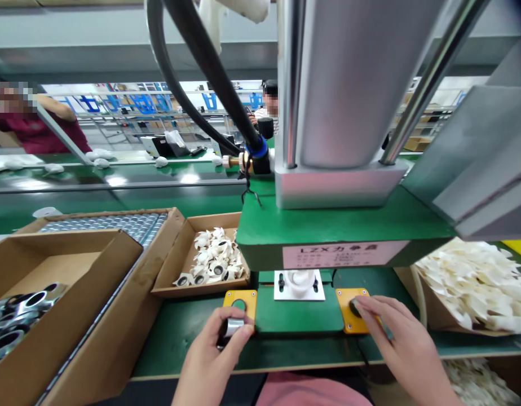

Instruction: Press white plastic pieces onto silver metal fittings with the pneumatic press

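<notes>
My left hand (220, 338) is closed round a shiny metal ring (234, 326), beside the left yellow button box (251, 301) with its green button (239, 304). My right hand (396, 327) reaches over the right yellow button box (343, 299), its fingertips at a dark round button (354, 306). Those fingers are stretched out and hold nothing. Between the two boxes, a white part (300, 282) sits on a white plate (281, 293) under the green press head (345, 225).
White finned parts fill a cardboard tray (167, 290) and a box at right (444, 307). Metal rings (32, 301) lie in a box at left (87, 270). A grey press cylinder (349, 84) and black hoses (205, 67) stand ahead. Two people are across the line.
</notes>
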A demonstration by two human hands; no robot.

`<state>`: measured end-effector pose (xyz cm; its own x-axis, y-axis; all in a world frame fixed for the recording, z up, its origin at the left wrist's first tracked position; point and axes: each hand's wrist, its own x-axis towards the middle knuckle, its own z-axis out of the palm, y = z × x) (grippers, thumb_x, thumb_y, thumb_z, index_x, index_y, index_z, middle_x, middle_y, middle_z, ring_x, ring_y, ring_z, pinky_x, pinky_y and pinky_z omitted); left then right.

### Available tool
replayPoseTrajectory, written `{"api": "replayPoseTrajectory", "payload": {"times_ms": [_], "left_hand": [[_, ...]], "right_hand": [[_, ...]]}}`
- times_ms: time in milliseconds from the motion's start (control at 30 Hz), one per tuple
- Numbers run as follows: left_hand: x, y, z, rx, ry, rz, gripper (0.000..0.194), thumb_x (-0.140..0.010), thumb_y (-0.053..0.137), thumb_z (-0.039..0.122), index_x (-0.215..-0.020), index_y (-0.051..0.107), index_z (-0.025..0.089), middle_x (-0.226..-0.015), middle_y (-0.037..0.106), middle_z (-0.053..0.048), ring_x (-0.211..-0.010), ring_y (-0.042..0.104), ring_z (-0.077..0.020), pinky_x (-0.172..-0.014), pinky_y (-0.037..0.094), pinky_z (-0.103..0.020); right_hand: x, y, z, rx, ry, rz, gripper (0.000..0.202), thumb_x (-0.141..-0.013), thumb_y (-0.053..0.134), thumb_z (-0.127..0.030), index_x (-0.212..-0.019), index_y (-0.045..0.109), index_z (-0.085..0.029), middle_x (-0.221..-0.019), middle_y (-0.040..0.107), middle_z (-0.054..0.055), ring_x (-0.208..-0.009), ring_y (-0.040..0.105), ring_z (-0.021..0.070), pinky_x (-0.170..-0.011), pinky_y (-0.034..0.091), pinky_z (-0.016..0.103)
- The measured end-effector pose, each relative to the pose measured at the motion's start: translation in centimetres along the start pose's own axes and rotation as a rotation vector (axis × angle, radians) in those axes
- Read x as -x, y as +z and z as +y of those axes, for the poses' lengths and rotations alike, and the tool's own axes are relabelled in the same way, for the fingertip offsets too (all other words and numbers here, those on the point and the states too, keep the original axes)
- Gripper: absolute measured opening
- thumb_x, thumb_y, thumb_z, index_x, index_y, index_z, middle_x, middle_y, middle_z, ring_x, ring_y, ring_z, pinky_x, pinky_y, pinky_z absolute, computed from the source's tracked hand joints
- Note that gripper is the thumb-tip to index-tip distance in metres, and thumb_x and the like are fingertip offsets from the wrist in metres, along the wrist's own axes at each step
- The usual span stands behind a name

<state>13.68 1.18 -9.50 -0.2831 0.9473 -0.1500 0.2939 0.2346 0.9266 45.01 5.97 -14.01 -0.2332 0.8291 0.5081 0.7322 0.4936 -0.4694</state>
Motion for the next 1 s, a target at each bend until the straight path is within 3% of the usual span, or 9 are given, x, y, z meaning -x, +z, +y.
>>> {"api": "replayPoseTrajectory", "payload": {"times_ms": [100,167,300,433,567,667,767,867,1000], "left_hand": [[0.8,2.1,1.5,0.399,-0.144,-0.158,0.024,-0.076,0.062,0.041,-0.088,0.056,0.022,-0.063,0.056,0.004,-0.036,0.033,-0.0033,-0.034,0.021,-0.016],[1.2,3.8,2.3,0.616,-0.233,-0.305,0.027,-0.075,0.063,0.041,-0.095,0.055,0.023,-0.064,0.055,0.004,-0.035,0.031,-0.0027,-0.032,0.016,-0.014],[1.6,6.6,3.2,0.876,-0.364,-0.548,0.038,-0.078,0.061,0.045,-0.108,0.052,0.024,-0.069,0.055,0.001,-0.037,0.036,-0.0053,-0.028,0.023,-0.015],[1.8,6.5,3.6,0.989,-0.465,-0.449,0.037,-0.087,0.049,0.039,-0.119,0.049,0.022,-0.078,0.057,-0.002,-0.044,0.043,-0.0071,-0.030,0.027,-0.016],[1.5,5.0,3.0,1.010,-0.525,-0.337,0.037,-0.087,0.050,0.032,-0.122,0.047,0.021,-0.081,0.056,-0.002,-0.049,0.048,-0.0094,-0.032,0.034,-0.017],[0.9,4.5,2.4,1.032,-0.520,-0.336,0.039,-0.084,0.055,0.031,-0.121,0.048,0.022,-0.081,0.055,-0.001,-0.047,0.045,-0.0072,-0.033,0.033,-0.016],[0.9,4.7,2.1,1.049,-0.493,-0.338,0.028,-0.084,0.055,0.035,-0.110,0.053,0.022,-0.077,0.053,0.002,-0.040,0.035,-0.0033,-0.029,0.024,-0.013],[1.4,4.9,2.1,1.040,-0.458,-0.307,0.022,-0.084,0.056,0.037,-0.097,0.057,0.019,-0.072,0.050,0.003,-0.039,0.031,-0.0020,-0.028,0.020,-0.012],[1.9,4.3,1.7,1.149,-0.471,-0.288,0.028,-0.080,0.059,0.044,-0.089,0.058,0.017,-0.062,0.044,0.005,-0.039,0.031,-0.0027,-0.028,0.019,-0.012]], "right_hand": [[-1.6,0.2,-2.8,-0.351,0.246,-0.064,0.030,-0.089,0.051,-0.033,-0.119,0.051,-0.027,-0.108,0.063,0.005,-0.089,0.062,0.0167,-0.077,0.052,0.031],[-3.8,0.5,-5.3,-0.646,0.349,-0.094,0.041,-0.088,0.052,-0.037,-0.126,0.042,-0.028,-0.114,0.060,0.007,-0.086,0.062,0.0163,-0.068,0.054,0.029],[-9.5,1.4,-9.5,-0.927,0.280,-0.199,0.030,-0.084,0.057,-0.045,-0.102,0.056,-0.021,-0.093,0.064,0.006,-0.080,0.062,0.0165,-0.063,0.051,0.028],[-11.9,2.5,-11.2,-0.999,0.326,-0.240,0.034,-0.087,0.050,-0.047,-0.077,0.061,-0.016,-0.071,0.063,0.003,-0.071,0.062,0.0155,-0.068,0.049,0.028],[-10.0,2.8,-11.1,-1.314,0.503,-0.339,0.019,-0.081,0.060,-0.032,-0.094,0.056,-0.019,-0.079,0.061,-0.001,-0.061,0.060,0.0106,-0.060,0.049,0.025],[-8.8,2.0,-10.6,-1.467,0.554,-0.317,0.024,-0.074,0.064,-0.021,-0.097,0.055,-0.020,-0.089,0.058,0.000,-0.071,0.060,0.0115,-0.057,0.049,0.023],[-8.4,1.1,-10.5,-1.443,0.568,-0.287,0.024,-0.074,0.062,-0.018,-0.096,0.055,-0.020,-0.094,0.055,0.001,-0.076,0.060,0.0131,-0.052,0.048,0.021],[-8.5,1.0,-10.7,-1.370,0.574,-0.375,0.024,-0.074,0.062,-0.021,-0.096,0.053,-0.021,-0.096,0.052,0.000,-0.072,0.060,0.0127,-0.046,0.046,0.020],[-9.9,2.9,-11.8,-1.189,0.522,-0.503,0.024,-0.076,0.060,-0.025,-0.099,0.053,-0.021,-0.098,0.052,0.002,-0.069,0.061,0.0130,-0.046,0.048,0.022]]}}
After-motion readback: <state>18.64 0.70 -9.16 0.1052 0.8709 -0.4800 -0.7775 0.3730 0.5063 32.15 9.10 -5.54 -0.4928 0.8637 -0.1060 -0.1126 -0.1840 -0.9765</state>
